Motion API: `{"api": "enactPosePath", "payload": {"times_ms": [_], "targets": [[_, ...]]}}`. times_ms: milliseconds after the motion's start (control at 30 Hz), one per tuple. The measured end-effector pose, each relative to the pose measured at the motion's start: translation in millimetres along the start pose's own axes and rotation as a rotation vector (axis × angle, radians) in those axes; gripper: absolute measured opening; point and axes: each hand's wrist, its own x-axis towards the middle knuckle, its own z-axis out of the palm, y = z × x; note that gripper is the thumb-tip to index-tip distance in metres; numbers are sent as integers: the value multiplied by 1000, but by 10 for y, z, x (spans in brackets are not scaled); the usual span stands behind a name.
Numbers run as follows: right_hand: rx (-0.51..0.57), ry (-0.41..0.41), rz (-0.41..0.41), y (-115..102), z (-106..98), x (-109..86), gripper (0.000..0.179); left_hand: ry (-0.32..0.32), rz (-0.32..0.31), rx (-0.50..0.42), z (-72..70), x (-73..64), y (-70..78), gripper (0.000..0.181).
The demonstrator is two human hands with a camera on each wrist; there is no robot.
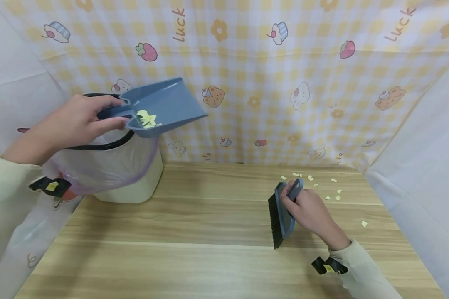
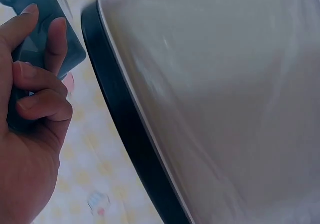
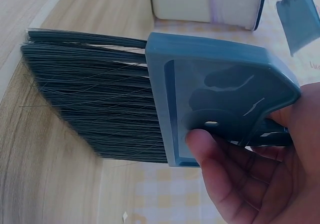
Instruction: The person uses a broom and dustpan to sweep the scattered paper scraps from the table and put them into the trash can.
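Observation:
My left hand (image 1: 80, 118) grips the handle of a blue dustpan (image 1: 168, 104), holding it in the air at the right rim of a trash can (image 1: 134, 187). Pale yellow paper scraps (image 1: 146, 119) lie in the pan close to its handle. In the left wrist view the fingers curl round the handle, beside the can's dark rim (image 2: 125, 114). My right hand (image 1: 314, 211) grips a blue hand brush (image 1: 284, 211) with dark bristles (image 3: 95, 98), held over the right part of the wooden table. Part of the brush handle is hidden by the fingers.
Several small paper scraps (image 1: 338, 197) are scattered on the wooden table (image 1: 194, 224) behind and right of the brush. A translucent bag (image 1: 134, 158) lines the can. A checked cloth (image 1: 239, 66) hangs along the back, with white cloth (image 1: 426, 187) at the right.

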Motion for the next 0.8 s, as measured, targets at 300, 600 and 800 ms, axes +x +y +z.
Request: {"api": "enactPosePath", "payload": {"times_ms": [300, 600, 800], "targets": [[10, -1, 15, 9, -4, -3, 15, 8, -148, 38, -107, -171, -396, 32], [13, 1, 10, 7, -4, -8, 17, 19, -214, 84, -183, -345, -561, 27], [16, 7, 6, 10, -9, -12, 16, 15, -270, 35, -234, -503, -622, 33]]}}
